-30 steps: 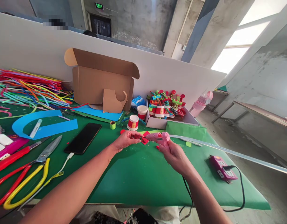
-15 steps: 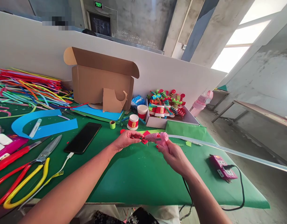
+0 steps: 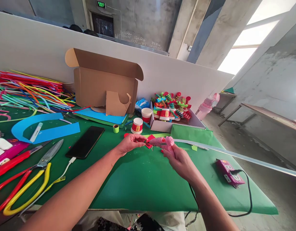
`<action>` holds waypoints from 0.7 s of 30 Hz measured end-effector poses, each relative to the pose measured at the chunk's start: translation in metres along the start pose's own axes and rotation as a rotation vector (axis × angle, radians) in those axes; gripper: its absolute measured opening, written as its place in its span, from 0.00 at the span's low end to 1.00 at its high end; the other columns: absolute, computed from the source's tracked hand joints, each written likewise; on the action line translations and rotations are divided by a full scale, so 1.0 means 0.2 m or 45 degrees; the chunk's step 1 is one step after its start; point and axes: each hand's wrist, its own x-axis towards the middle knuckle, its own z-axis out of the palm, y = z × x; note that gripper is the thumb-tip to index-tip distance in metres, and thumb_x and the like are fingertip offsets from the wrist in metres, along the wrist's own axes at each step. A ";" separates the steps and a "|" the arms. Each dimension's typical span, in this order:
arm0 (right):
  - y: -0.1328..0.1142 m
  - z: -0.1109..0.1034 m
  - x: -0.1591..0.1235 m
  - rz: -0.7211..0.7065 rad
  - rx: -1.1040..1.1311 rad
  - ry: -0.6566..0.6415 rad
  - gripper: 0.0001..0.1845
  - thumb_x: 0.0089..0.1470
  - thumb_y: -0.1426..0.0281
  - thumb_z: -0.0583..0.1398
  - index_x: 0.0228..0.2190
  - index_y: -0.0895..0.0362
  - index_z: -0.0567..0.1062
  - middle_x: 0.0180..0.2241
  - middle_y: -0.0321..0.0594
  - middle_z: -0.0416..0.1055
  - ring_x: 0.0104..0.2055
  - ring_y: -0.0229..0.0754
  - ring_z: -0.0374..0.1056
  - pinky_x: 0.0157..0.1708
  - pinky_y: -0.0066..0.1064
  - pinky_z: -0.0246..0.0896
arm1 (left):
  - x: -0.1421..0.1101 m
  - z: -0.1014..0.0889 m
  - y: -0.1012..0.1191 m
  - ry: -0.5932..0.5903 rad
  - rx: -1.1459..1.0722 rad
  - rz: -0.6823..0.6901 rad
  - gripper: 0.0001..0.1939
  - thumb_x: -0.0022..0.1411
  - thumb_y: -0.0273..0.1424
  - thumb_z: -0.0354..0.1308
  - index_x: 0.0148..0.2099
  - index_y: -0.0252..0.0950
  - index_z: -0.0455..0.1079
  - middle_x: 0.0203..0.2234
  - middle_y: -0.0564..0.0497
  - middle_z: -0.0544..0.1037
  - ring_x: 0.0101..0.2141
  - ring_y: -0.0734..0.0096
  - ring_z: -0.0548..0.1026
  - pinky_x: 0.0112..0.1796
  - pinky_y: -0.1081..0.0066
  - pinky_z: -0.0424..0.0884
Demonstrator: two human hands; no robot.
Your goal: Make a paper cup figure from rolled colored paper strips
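Note:
My right hand (image 3: 180, 160) is closed around a pink hot glue gun (image 3: 162, 141), its nozzle pointing left. A long clear glue stick (image 3: 224, 152) runs out of its back to the right. The fingertips of my left hand (image 3: 131, 145) pinch a small dark, ridged piece (image 3: 147, 144) close to the nozzle; its exact kind is too small to tell. Red paper (image 3: 151, 138) shows behind the nozzle. Beyond my hands stand a red and white paper cup (image 3: 137, 126) with blue paper springs and a small green paper roll (image 3: 116, 128).
A white box (image 3: 159, 126) of colourful paper figures stands behind. At left lie a phone (image 3: 86, 142), large scissors (image 3: 45, 160), blue paper strip (image 3: 58, 134) and pipe cleaners (image 3: 29, 93). An open cardboard box (image 3: 104, 83) stands at the back. A purple power strip (image 3: 229, 173) sits at right.
Both hands keep almost the same place. The glue gun has tilted very slightly, its nozzle staying by the small piece in my left fingertips.

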 end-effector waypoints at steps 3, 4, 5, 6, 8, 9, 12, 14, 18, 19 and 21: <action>-0.01 0.00 0.00 -0.012 0.021 0.007 0.17 0.60 0.57 0.53 0.32 0.57 0.72 0.20 0.32 0.61 0.22 0.35 0.52 0.22 0.26 0.51 | 0.00 0.00 0.01 0.000 -0.013 -0.011 0.22 0.44 0.40 0.72 0.42 0.35 0.80 0.37 0.46 0.82 0.39 0.63 0.76 0.42 0.65 0.71; -0.01 0.01 0.00 -0.014 0.020 0.006 0.17 0.60 0.57 0.53 0.31 0.57 0.72 0.20 0.32 0.61 0.22 0.35 0.52 0.22 0.26 0.51 | -0.01 0.01 0.01 0.001 -0.022 -0.016 0.22 0.44 0.40 0.72 0.42 0.35 0.80 0.37 0.46 0.82 0.39 0.63 0.76 0.42 0.65 0.70; -0.01 0.01 0.00 -0.012 0.017 0.004 0.17 0.60 0.57 0.53 0.31 0.57 0.71 0.20 0.32 0.61 0.22 0.35 0.52 0.22 0.26 0.51 | -0.01 0.01 0.01 0.003 -0.031 -0.021 0.22 0.44 0.40 0.73 0.42 0.36 0.80 0.38 0.46 0.82 0.40 0.63 0.76 0.43 0.65 0.70; -0.01 0.01 0.00 -0.011 0.013 0.002 0.17 0.59 0.57 0.53 0.31 0.57 0.71 0.20 0.32 0.61 0.22 0.35 0.52 0.22 0.26 0.50 | -0.01 0.01 0.01 0.007 -0.037 -0.024 0.22 0.44 0.40 0.73 0.42 0.36 0.80 0.38 0.46 0.82 0.40 0.63 0.76 0.43 0.65 0.70; 0.00 0.02 0.00 -0.005 0.007 0.003 0.16 0.59 0.58 0.53 0.30 0.57 0.71 0.20 0.32 0.61 0.22 0.35 0.52 0.21 0.26 0.49 | -0.01 0.01 0.01 0.009 -0.028 -0.021 0.22 0.44 0.40 0.73 0.42 0.36 0.80 0.38 0.46 0.82 0.40 0.62 0.76 0.43 0.65 0.71; 0.00 0.02 0.01 -0.002 0.007 0.007 0.16 0.59 0.58 0.53 0.30 0.57 0.71 0.20 0.32 0.61 0.22 0.35 0.52 0.21 0.26 0.49 | -0.01 0.01 0.01 0.007 -0.018 -0.017 0.22 0.44 0.40 0.73 0.42 0.36 0.80 0.37 0.46 0.82 0.39 0.62 0.76 0.42 0.65 0.71; -0.01 0.02 0.01 0.005 0.010 0.005 0.16 0.59 0.58 0.53 0.30 0.56 0.70 0.20 0.32 0.60 0.22 0.35 0.51 0.20 0.26 0.48 | -0.01 0.00 0.01 0.001 0.004 -0.007 0.22 0.44 0.40 0.72 0.42 0.36 0.80 0.36 0.46 0.82 0.38 0.63 0.76 0.42 0.65 0.71; -0.01 0.02 0.00 0.000 0.016 0.004 0.16 0.59 0.58 0.53 0.30 0.56 0.71 0.20 0.32 0.60 0.22 0.35 0.52 0.21 0.26 0.49 | 0.00 0.00 0.01 0.005 0.007 -0.003 0.22 0.45 0.40 0.72 0.42 0.36 0.80 0.36 0.46 0.82 0.38 0.63 0.76 0.41 0.65 0.71; -0.02 0.01 0.00 -0.019 0.014 0.010 0.16 0.59 0.58 0.53 0.31 0.57 0.71 0.20 0.32 0.61 0.22 0.35 0.52 0.21 0.26 0.50 | 0.00 0.00 0.00 0.011 -0.002 0.003 0.21 0.45 0.40 0.72 0.42 0.36 0.80 0.38 0.46 0.82 0.40 0.62 0.77 0.41 0.65 0.72; -0.02 0.02 0.00 -0.020 0.008 0.012 0.17 0.59 0.57 0.53 0.31 0.57 0.71 0.20 0.32 0.61 0.22 0.35 0.52 0.22 0.26 0.50 | 0.00 0.00 0.00 0.012 -0.001 0.004 0.21 0.45 0.40 0.72 0.42 0.36 0.80 0.39 0.45 0.82 0.40 0.61 0.77 0.41 0.65 0.72; -0.02 0.02 0.00 -0.011 -0.006 0.010 0.17 0.59 0.57 0.52 0.30 0.57 0.71 0.20 0.32 0.61 0.22 0.35 0.53 0.22 0.26 0.50 | 0.00 0.00 -0.01 0.012 0.007 0.007 0.21 0.45 0.39 0.72 0.42 0.35 0.80 0.39 0.45 0.83 0.40 0.61 0.77 0.42 0.65 0.72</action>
